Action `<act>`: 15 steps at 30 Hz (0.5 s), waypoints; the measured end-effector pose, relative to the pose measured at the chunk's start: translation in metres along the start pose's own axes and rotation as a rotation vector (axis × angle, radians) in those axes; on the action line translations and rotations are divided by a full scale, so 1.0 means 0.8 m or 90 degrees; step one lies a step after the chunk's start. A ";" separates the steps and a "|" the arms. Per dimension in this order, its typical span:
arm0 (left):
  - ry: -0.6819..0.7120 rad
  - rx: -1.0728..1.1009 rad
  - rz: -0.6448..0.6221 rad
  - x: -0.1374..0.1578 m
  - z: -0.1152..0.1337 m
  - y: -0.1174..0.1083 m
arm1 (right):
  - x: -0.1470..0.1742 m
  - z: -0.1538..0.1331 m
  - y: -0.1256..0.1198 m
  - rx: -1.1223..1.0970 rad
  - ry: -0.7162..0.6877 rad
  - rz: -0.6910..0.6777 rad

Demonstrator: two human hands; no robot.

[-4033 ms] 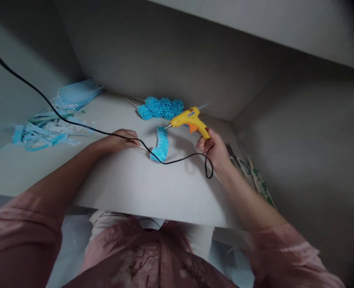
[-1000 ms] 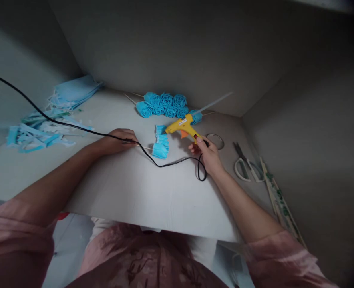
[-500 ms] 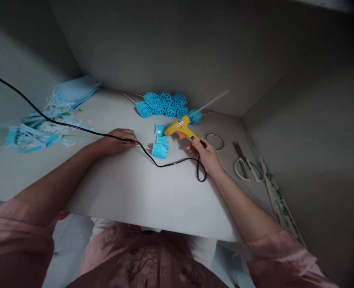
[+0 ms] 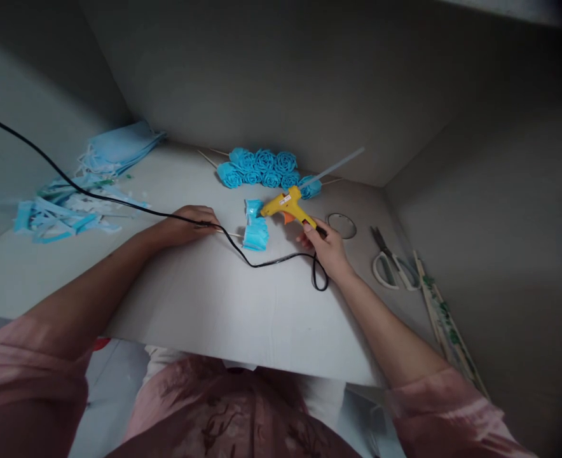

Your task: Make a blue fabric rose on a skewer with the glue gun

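Blue strip (image 4: 255, 229) lies on the table (image 4: 214, 299), just left of the glue gun (image 4: 287, 202) my right hand (image 4: 327, 247) holds; my left hand (image 4: 190, 219) grips the stick (image 4: 232, 235), which I should steady while guiding the nozzle (image 4: 264, 211) evenly.

Left hand (image 4: 196, 218): curled, palm down | right hand (image 4: 326, 245): curled, thumb uppermost

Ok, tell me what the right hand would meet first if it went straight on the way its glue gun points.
Most likely the blue strip, just ahead of the glue gun in the right hand; depth is unclear, so I can't tell whether gun and strip touch.
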State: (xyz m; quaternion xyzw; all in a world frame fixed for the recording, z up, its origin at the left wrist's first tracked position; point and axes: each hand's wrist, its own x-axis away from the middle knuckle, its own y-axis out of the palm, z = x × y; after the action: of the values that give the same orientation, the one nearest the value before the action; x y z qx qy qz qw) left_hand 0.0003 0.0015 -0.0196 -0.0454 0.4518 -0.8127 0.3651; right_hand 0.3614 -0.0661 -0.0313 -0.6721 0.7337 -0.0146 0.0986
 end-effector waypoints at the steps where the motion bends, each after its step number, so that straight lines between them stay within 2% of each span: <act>1: 0.000 -0.001 -0.001 0.000 0.000 0.000 | 0.000 0.001 0.000 0.000 0.001 0.000; 15: -0.020 -0.011 -0.009 0.001 -0.002 0.001 | 0.000 0.002 -0.002 -0.016 0.010 -0.002</act>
State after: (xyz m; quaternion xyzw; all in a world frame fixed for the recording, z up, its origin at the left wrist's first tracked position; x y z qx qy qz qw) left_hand -0.0007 0.0017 -0.0212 -0.0639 0.4525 -0.8106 0.3661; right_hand 0.3629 -0.0658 -0.0324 -0.6743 0.7336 -0.0105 0.0845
